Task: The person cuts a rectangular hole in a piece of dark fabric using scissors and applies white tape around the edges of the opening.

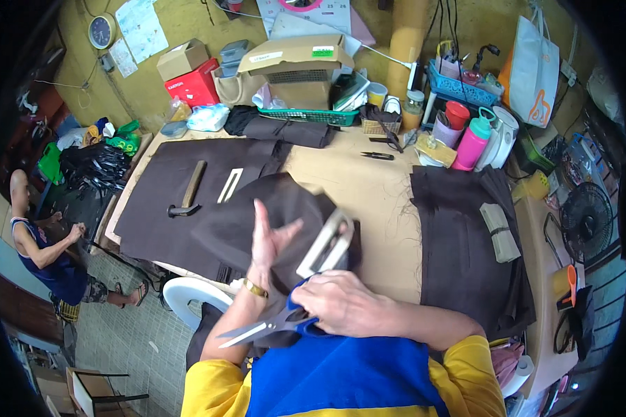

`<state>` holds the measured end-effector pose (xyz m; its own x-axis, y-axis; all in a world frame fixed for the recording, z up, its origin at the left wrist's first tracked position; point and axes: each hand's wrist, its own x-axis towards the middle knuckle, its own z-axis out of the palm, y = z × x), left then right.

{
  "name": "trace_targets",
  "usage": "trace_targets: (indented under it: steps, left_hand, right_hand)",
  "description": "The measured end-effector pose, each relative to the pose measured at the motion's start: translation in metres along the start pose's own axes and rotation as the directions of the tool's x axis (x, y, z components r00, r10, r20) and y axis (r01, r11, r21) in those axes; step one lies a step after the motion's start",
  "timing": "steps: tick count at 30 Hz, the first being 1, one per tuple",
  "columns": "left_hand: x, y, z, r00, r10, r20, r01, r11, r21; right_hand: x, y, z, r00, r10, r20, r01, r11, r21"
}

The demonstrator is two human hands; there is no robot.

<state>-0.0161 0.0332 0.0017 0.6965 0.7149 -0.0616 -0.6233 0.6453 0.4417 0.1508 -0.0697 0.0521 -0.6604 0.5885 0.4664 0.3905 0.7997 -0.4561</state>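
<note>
A wide desk with a tan top is seen, strewn with dark brown fabric. A large sheet of fabric is spread at the far left, and a stack of cut pieces lies at the right. A folded dark fabric piece is held up at the near middle, over the desk's near edge. A hammer rests on the left sheet. A grey metal template lies against the folded piece. The left hand is raised with fingers spread, flat against the folded piece. The right hand is closed around blue-handled scissors, blades pointing left.
</note>
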Motion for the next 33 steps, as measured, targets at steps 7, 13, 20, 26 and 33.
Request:
trace_targets:
  steps: [7, 13, 20, 26, 33]
  left_hand:
    - [-0.015, 0.036, 0.077, 0.953, 0.304, 0.019, -0.204, 0.589, 0.782]
    - [-0.031, -0.001, 0.050, 0.956, 0.211, -0.201, -0.061, 0.819, 0.571]
    - [-0.031, -0.017, 0.051, 0.966, 0.224, -0.129, -0.100, 0.783, 0.614]
    - [-0.025, -0.007, 0.058, 0.942, 0.331, -0.065, -0.080, 0.407, 0.910]
    - [-0.033, -0.008, 0.051, 0.925, 0.350, -0.146, -0.134, 0.662, 0.738]
  right_hand:
    - [-0.023, 0.007, -0.026, 0.952, 0.222, -0.210, -0.195, 0.970, 0.142]
    - [-0.034, 0.032, -0.024, 0.679, 0.623, -0.389, -0.281, 0.710, 0.646]
    - [-0.029, 0.046, -0.002, 0.723, 0.633, -0.277, -0.326, 0.665, 0.672]
    - [-0.029, 0.039, -0.002, 0.711, 0.644, -0.281, -0.416, 0.708, 0.570]
    - [-0.057, 0.021, -0.010, 0.807, 0.585, 0.079, -0.281, 0.262, 0.923]
